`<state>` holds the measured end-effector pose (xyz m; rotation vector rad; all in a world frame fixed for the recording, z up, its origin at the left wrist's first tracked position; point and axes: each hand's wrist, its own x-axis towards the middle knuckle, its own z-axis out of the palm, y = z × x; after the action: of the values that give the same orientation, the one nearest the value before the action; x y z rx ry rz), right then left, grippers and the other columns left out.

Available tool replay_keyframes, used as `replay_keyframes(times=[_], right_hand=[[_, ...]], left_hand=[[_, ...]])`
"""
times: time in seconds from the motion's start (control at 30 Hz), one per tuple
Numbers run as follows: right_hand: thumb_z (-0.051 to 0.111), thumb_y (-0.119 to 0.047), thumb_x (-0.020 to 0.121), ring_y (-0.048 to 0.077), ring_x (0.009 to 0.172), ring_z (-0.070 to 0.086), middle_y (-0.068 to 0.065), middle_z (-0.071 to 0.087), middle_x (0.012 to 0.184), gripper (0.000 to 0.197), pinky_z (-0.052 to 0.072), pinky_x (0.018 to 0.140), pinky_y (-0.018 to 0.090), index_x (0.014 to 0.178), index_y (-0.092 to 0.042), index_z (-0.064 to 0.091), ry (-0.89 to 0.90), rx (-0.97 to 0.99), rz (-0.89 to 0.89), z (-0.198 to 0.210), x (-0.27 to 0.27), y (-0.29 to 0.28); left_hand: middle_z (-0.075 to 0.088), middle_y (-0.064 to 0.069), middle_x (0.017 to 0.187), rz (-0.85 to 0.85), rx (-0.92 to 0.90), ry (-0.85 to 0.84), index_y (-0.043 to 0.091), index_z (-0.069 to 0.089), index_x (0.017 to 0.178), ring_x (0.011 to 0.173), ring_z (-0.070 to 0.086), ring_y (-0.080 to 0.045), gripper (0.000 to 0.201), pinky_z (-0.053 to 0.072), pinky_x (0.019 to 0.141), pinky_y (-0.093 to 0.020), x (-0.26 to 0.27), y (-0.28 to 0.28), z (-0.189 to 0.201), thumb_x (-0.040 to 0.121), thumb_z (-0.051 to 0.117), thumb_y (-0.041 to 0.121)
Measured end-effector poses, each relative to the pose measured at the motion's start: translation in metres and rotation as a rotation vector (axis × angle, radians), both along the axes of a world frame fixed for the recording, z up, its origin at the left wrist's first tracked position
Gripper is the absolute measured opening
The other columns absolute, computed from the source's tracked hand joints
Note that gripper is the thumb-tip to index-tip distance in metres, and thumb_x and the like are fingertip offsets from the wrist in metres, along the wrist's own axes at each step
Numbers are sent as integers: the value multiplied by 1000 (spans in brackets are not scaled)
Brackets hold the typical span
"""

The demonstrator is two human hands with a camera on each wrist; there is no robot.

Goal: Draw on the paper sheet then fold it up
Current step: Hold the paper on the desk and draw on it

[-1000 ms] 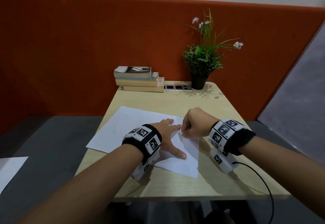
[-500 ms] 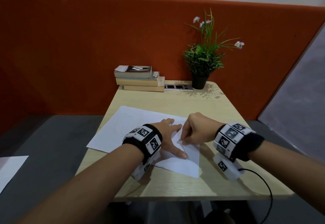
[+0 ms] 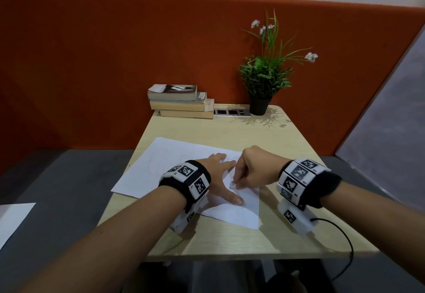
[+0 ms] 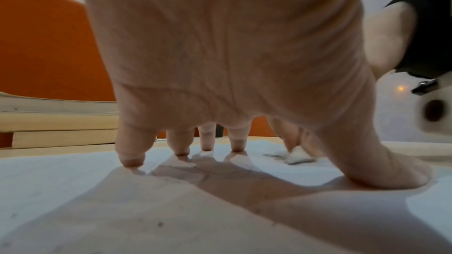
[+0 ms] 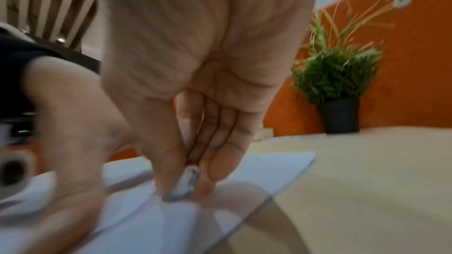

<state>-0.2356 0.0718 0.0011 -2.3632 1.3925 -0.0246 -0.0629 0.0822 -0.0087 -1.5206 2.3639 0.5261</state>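
A white paper sheet (image 3: 174,164) with faint pencil lines lies at an angle on the wooden table (image 3: 230,237). My left hand (image 3: 218,173) presses on it with straight, spread fingers (image 4: 132,154) and the thumb (image 4: 381,169) flat on the sheet (image 4: 73,184). My right hand (image 3: 251,168) is just to the right of it, curled, and pinches a small white object (image 3: 232,184) that looks like an eraser. The object (image 5: 187,183) sits between thumb and fingers and touches the sheet (image 5: 269,163); it also shows in the left wrist view as a white piece (image 4: 297,155). The right wrist view is blurred.
A stack of three books (image 3: 181,103) stands at the table's far edge, next to a socket panel (image 3: 231,112) and a potted plant (image 3: 264,81). Another white sheet (image 3: 13,219) lies on the grey surface at the left. A black cable (image 3: 345,246) hangs from my right wrist.
My right hand has shifted a little toward me along the sheet and slightly sideways, still pinching the small white object. The left hand has stayed pressed on the paper.
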Motion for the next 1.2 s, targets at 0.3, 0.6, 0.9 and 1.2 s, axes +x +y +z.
replay_keyframes(times=[0.3,0.6,0.9,1.2], right_hand=[[82,-16,80,1,69,67,-6,78,78,5,53,64,16,83,-17,85,-19,-17,-67,-4,3,-6],[80,-12,80,13,75,71,-1,78,79,6,58,68,25,83,-15,85,0,-109,-116,-1,5,-26],[81,-18,81,8,73,71,-8,77,76,5,59,66,22,84,-17,84,-8,-41,-57,-1,2,-13],[82,-21,80,5,75,71,-10,78,78,5,59,69,20,84,-20,85,-47,17,-42,-7,-2,0]], left_hand=[[-10,7,169,3,0,10,46,5,159,155,10,-20,112,24,118,-48,0,1,-1,73,69,78],[-12,10,169,12,18,4,45,-3,159,155,6,-18,117,22,120,-48,1,-1,-2,73,67,80],[-9,10,169,14,-18,1,22,-1,162,154,10,-14,127,23,119,-41,2,-5,-4,72,66,82],[-10,10,169,8,-25,3,22,-1,162,154,12,-14,128,24,118,-39,2,-5,-8,71,65,83]])
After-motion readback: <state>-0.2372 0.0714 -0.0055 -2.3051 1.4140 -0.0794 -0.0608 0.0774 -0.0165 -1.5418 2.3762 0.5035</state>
